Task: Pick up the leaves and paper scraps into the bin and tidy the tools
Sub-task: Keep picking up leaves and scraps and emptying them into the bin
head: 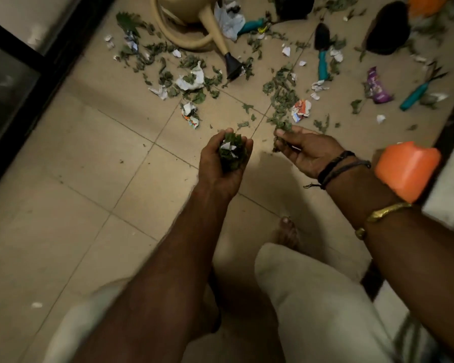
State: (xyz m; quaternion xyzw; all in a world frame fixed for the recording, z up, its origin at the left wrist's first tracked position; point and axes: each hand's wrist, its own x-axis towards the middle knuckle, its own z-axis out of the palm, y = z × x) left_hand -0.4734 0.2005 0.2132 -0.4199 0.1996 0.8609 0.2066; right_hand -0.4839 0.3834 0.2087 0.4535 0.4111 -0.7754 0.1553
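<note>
So: loose leaves [192,61] and paper scraps [192,81] littered the floor [63,205] by the watering can [181,9]. Left hand [222,163] was cupped, fingers curled round a wad of leaves and paper [232,151]. Right hand [308,150], palm up, pinched a few leaves [278,142]. Teal-handled trowel [323,53] lay on the floor further right; orange container [406,169] sat beside the right wrist.

2 dark wrist cords [336,166], gold bangle [385,209], pale trousers [312,297]

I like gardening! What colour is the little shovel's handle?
Teal; the trowel handle shows best in the head view.
</note>
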